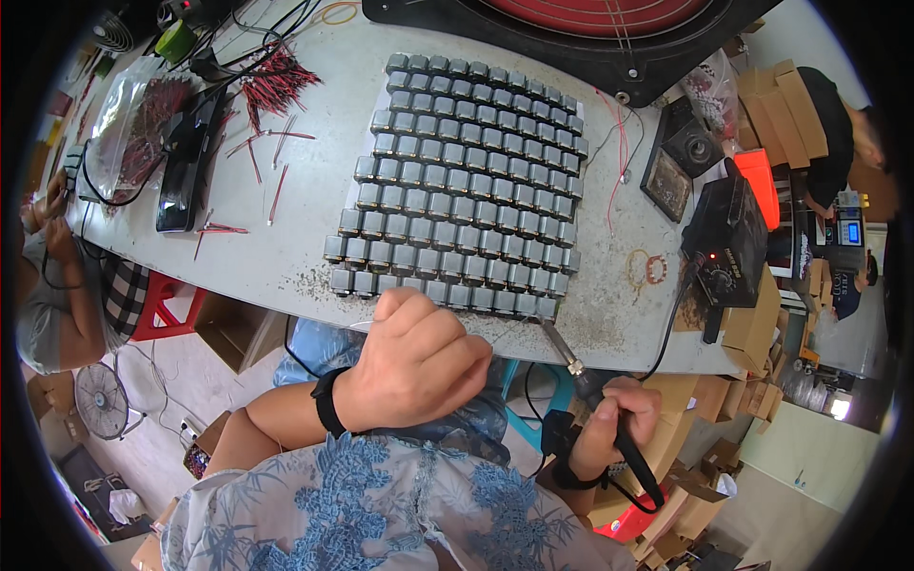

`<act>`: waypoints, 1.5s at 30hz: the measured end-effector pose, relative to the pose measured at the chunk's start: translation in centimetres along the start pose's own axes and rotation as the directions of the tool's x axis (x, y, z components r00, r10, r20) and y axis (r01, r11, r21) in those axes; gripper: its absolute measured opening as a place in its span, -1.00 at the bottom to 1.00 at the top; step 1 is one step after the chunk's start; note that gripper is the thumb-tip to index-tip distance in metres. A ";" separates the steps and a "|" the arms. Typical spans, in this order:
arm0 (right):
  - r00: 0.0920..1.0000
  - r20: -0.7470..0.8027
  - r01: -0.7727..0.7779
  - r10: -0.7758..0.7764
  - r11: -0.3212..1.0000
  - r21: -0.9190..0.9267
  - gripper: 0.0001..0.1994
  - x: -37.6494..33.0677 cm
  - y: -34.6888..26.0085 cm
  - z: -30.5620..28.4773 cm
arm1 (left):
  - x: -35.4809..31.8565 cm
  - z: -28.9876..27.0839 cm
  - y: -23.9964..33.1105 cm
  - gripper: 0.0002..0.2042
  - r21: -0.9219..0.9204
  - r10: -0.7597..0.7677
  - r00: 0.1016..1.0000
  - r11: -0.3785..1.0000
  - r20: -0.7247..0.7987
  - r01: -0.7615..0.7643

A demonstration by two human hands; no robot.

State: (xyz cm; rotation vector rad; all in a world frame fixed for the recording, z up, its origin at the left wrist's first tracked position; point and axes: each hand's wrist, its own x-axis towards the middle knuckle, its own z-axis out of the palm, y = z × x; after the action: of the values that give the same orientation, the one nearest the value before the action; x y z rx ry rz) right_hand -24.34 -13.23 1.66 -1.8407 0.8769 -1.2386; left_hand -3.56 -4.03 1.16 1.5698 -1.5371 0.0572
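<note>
A grid of several small grey metal-cased components [462, 181] lies in rows on the grey table [305, 219]. My left hand [419, 357], with a black band on the wrist, is curled at the table's near edge by the front row; a thin wire seems pinched in its fingers, mostly hidden. My right hand [619, 419] grips the black handle of a soldering iron [571, 366]. Its metal tip points up-left toward the front right corner of the grid.
A black soldering station [728, 243] stands at the right edge, its cable running to the iron. Red wire pieces [271, 86] and a black tool [186, 167] lie at the left. A person sits at the far left [48, 276], another at the right [838, 124]. Cardboard boxes stand below the table.
</note>
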 end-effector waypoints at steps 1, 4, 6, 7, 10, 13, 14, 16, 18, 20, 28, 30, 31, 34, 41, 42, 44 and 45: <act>0.999 -0.029 0.026 -0.026 1.000 -0.012 -0.74 0.0 0.1 0.0 | 0.0 0.0 0.0 -0.78 -0.010 0.003 1.000 1.000 -0.016 -0.003; 0.998 -0.054 0.037 -0.038 0.999 -0.026 -0.73 -0.2 0.0 -0.6 | 0.0 0.0 0.2 -0.78 -0.026 0.001 1.000 1.000 -0.028 -0.001; 0.998 -0.049 0.023 -0.024 0.999 -0.027 -0.72 -0.3 -0.1 -1.0 | 0.0 0.3 0.2 -0.78 -0.035 0.008 1.000 0.999 -0.025 -0.009; 1.000 -0.029 -0.002 0.002 1.000 -0.020 -0.77 -0.3 -0.3 -1.1 | 0.0 0.5 0.2 -0.77 -0.043 0.018 1.000 0.999 -0.021 -0.018; 0.999 -0.034 -0.013 0.013 1.000 0.003 -0.83 -0.1 0.0 -1.0 | 0.1 0.7 0.2 -0.77 -0.028 0.018 0.999 0.999 -0.028 -0.019; 0.997 -0.071 0.019 -0.017 1.000 0.025 -0.82 0.3 0.7 -0.6 | 0.2 0.7 -0.1 -0.76 -0.030 0.014 1.000 0.999 -0.025 -0.014; 0.996 -0.084 0.036 -0.033 0.999 0.030 -0.82 0.5 1.0 -0.5 | 0.3 0.7 -0.2 -0.76 -0.030 0.014 0.999 0.999 -0.029 -0.015; 0.989 -0.124 -0.071 0.085 0.991 0.112 -0.78 0.4 1.2 -0.8 | 0.4 0.7 -0.3 -0.77 -0.024 0.012 1.000 1.000 -0.023 -0.013; 0.966 -0.130 -0.190 0.221 0.957 0.219 -0.76 0.7 1.5 -1.6 | 0.6 0.7 -0.3 -0.77 -0.032 0.016 0.999 0.999 -0.032 -0.017; 0.970 -0.144 -0.164 0.197 0.964 0.211 -0.76 1.5 1.1 -2.2 | 0.8 0.3 -0.1 -0.77 -0.050 0.036 0.998 0.998 -0.052 -0.039; 0.954 -0.299 -0.009 -0.004 0.999 -0.043 -0.87 10.5 0.8 -2.0 | -0.8 0.2 -1.5 -0.78 -0.049 0.068 0.992 0.996 -0.107 -0.074; 0.969 -0.221 0.068 -0.110 0.979 -0.191 -0.86 12.6 1.4 -1.5 | -0.9 0.2 -1.6 -0.78 -0.048 0.085 0.985 0.995 -0.147 -0.093; 0.973 -0.166 0.114 -0.160 0.959 -0.259 -0.86 13.6 1.2 -1.0 | -0.8 0.0 -1.8 -0.78 -0.043 0.095 0.982 0.994 -0.160 -0.103; 0.970 -0.153 0.143 -0.190 0.951 -0.276 -0.88 16.2 0.9 0.4 | -1.4 0.3 -2.1 -0.78 -0.086 0.093 0.982 0.990 -0.164 -0.108; 0.965 -0.143 0.145 -0.220 0.901 -0.408 -0.86 22.1 2.6 2.4 | -1.0 0.0 -2.5 -0.78 -0.091 0.105 0.982 0.989 -0.154 -0.120; 0.961 -0.141 0.158 -0.240 0.888 -0.432 -0.84 22.6 3.2 2.6 | -1.0 0.0 -2.6 -0.78 -0.096 0.098 0.982 0.989 -0.159 -0.115; 0.989 -0.065 0.081 -0.130 0.863 -0.498 -0.82 22.9 3.6 2.8 | -1.0 0.0 -2.9 -0.78 -0.097 0.096 0.980 0.989 -0.176 -0.114; 0.997 -0.050 0.033 -0.065 0.878 -0.477 -0.81 23.0 4.0 2.7 | -1.1 0.0 -2.8 -0.78 -0.089 0.097 0.978 0.989 -0.183 -0.114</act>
State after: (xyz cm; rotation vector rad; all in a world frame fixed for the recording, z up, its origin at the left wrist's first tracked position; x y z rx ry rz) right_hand -15.41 -34.18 7.62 -2.2259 1.2674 -1.1893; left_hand -1.52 -3.78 -1.05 1.3663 -1.4586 0.1743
